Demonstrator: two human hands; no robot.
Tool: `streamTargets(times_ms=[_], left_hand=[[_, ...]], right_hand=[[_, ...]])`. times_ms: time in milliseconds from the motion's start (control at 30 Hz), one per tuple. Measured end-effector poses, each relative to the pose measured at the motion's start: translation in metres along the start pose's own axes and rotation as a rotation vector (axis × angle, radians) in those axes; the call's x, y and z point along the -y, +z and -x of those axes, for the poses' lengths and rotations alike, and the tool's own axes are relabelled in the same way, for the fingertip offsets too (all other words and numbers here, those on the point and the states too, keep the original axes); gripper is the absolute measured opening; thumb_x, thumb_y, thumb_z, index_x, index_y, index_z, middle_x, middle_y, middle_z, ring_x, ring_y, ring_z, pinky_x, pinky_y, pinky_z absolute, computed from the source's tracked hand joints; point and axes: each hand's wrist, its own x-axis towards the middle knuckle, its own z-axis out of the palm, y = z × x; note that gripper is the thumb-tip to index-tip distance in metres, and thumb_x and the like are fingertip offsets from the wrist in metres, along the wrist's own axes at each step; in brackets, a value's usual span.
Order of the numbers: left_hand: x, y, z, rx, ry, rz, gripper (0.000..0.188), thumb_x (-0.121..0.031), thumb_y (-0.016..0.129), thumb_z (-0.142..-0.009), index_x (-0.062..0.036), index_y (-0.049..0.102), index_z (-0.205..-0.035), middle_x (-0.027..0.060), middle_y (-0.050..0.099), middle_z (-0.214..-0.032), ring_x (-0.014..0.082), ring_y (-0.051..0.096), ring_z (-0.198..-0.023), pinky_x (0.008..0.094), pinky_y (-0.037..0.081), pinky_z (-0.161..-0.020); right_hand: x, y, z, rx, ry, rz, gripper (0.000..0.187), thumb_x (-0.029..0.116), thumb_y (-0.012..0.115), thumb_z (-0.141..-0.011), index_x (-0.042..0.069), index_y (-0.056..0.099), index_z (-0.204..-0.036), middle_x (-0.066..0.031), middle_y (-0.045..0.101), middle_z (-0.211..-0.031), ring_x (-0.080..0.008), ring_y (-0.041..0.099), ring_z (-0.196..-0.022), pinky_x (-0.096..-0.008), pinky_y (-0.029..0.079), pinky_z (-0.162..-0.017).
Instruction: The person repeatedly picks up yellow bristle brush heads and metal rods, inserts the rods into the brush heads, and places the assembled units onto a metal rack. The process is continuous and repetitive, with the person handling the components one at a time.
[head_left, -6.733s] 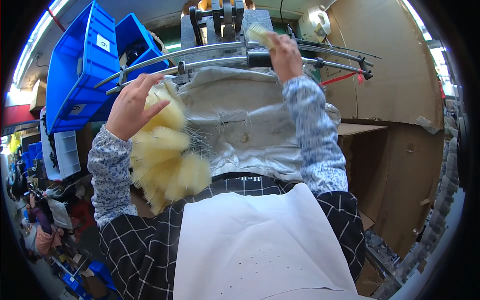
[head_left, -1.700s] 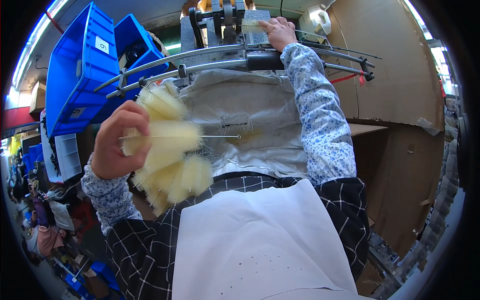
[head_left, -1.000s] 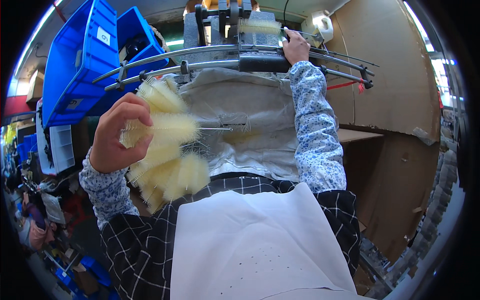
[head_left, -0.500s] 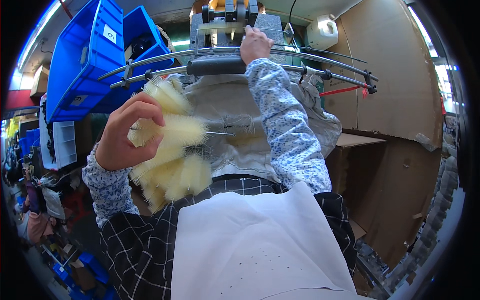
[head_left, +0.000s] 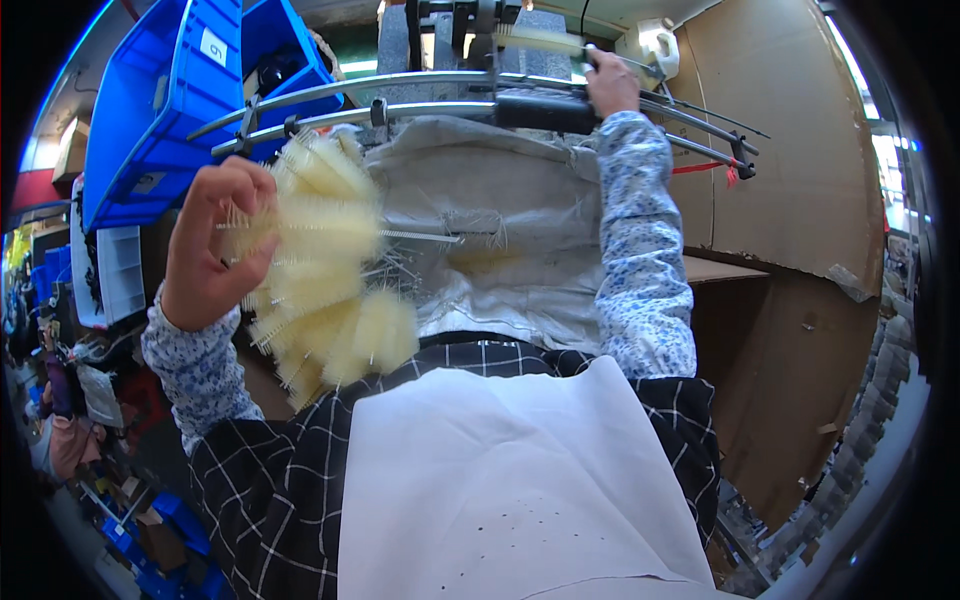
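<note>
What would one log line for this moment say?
left hand: grips bundle of pale yellow bottle brushes | right hand: holds one brush at machine

A: Count, head view?
B: Two hands: left hand (head_left: 208,250), right hand (head_left: 612,85). Two blue bins (head_left: 165,95) stacked upper left.
A: Brushes?
B: One fanned bunch of pale yellow bristle brushes (head_left: 320,260); too overlapped to number. One more brush (head_left: 540,40) up top.
A: Cloth?
B: One grey sack (head_left: 500,250), one white sheet (head_left: 510,480).

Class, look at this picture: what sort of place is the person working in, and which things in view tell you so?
Probably a small factory or workshop bench. The left hand holds a bundle of pale yellow bristle brushes, the right hand reaches a machine with curved metal rails, and blue plastic bins are stacked alongside.
</note>
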Motion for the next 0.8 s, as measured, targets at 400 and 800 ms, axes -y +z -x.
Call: streamTargets(times_ms=[400,800], left_hand=[[0.007,0.018,-0.033,0.266,0.123,-0.005,0.025,0.005,0.051,-0.067,-0.0035,0.041,-0.088,0.0029,0.037,-0.079,0.0130,0.040,-0.075,0.0236,0.037,-0.073],[0.013,0.081,-0.058,0.318,0.171,-0.090,0.037,0.000,0.061,-0.063,-0.0032,0.045,-0.097,0.0078,0.048,-0.088,0.0215,0.050,-0.082,0.0281,0.041,-0.077]], right_hand=[[-0.050,-0.072,-0.013,0.418,-0.070,-0.046,0.030,0.031,0.046,-0.083,0.022,0.053,-0.111,-0.0065,0.057,-0.105,-0.0241,0.052,-0.098,-0.0367,0.041,-0.082],[0.126,-0.122,0.142,1.032,-0.282,-1.275,0.035,0.024,0.047,-0.087,0.003,0.044,-0.115,-0.0100,0.055,-0.100,-0.0170,0.051,-0.094,-0.0285,0.041,-0.083]])
